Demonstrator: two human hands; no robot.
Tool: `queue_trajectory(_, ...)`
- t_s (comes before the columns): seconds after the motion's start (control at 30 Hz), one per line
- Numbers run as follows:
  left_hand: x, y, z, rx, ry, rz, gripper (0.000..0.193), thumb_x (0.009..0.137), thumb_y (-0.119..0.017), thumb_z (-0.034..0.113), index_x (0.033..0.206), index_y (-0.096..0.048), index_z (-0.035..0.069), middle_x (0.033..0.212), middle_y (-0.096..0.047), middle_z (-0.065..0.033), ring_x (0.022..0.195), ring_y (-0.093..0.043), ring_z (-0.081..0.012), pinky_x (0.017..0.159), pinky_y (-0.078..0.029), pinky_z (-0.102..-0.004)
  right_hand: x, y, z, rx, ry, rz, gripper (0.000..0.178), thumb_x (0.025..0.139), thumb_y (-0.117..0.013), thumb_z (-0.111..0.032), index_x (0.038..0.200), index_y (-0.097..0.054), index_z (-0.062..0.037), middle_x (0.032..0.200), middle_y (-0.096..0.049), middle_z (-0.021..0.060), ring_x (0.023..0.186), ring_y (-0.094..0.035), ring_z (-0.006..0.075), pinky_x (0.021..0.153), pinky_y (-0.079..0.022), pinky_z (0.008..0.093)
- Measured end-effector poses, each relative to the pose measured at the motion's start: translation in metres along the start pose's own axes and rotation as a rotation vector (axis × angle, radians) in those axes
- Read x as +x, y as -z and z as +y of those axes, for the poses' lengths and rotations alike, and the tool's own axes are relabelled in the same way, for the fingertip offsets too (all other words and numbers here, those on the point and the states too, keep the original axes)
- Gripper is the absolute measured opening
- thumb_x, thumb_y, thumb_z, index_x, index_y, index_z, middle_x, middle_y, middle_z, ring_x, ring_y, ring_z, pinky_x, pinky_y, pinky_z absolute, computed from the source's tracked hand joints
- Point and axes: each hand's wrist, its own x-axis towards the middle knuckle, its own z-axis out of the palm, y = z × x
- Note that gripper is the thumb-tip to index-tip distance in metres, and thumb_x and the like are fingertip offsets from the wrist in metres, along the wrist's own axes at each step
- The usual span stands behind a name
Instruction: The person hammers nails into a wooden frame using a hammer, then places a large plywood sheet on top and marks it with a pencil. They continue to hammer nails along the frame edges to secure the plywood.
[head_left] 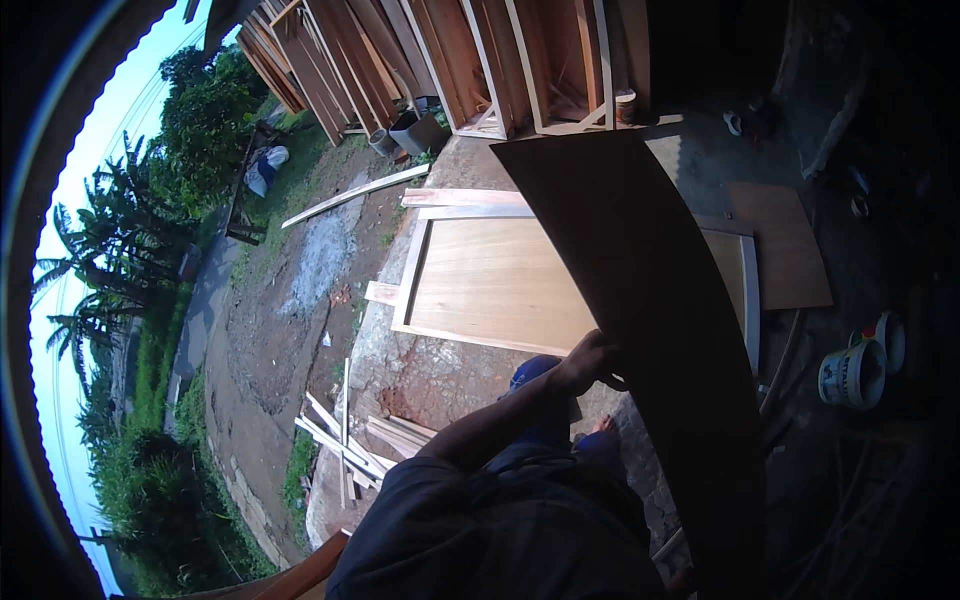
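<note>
The left hand (588,366) grasps a long dark board (650,300) by its near left edge, fingers curled around the rim roughly midway along its length. The board lies mostly to the right of the hand, stretching away beyond it at the far end and running back past it to the lower edge of the view. It crosses in front of a pale framed panel (500,282) lying on the ground ahead of the hand; whether the two touch, I cannot tell. The right hand cannot be made out, nor its state. Loose wooden strips (345,445) lie left of the person, and a white bucket (850,376) stands well right of the board.
</note>
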Motion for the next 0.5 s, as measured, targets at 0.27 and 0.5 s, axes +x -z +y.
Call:
queue_trajectory(0.27, 0.021, 0.122, -0.049, 0.015, -0.273, 0.141, 0.031, 0.099, -0.053, 0.024, 0.113, -0.064, -0.002, 0.094, -0.065, -0.0116, 0.081, -0.069, -0.0235, 0.074, -0.062, -0.0386, -0.012, -0.097, -0.160, 0.322, 0.086, -0.338, 0.051, 0.094, -0.055, -0.034, 0.135, -0.056, -0.0036, 0.128, -0.060, 0.0091, 0.108, -0.056, 0.0195, 0.081, -0.048, 0.0317)
queue_trajectory(0.5, -0.025, 0.267, -0.063, 0.554, -0.398, 0.621, 0.023, 0.082, -0.071, 0.009, 0.101, -0.062, -0.001, 0.094, -0.071, -0.0150, 0.092, -0.072, -0.0285, 0.077, -0.058, -0.0393, -0.077, -0.147, -0.252, 0.499, 0.051, -0.537, 0.052, 0.093, -0.054, -0.037, 0.133, -0.058, -0.0040, 0.126, -0.061, 0.0081, 0.104, -0.056, 0.0181, 0.077, -0.047, 0.0298)
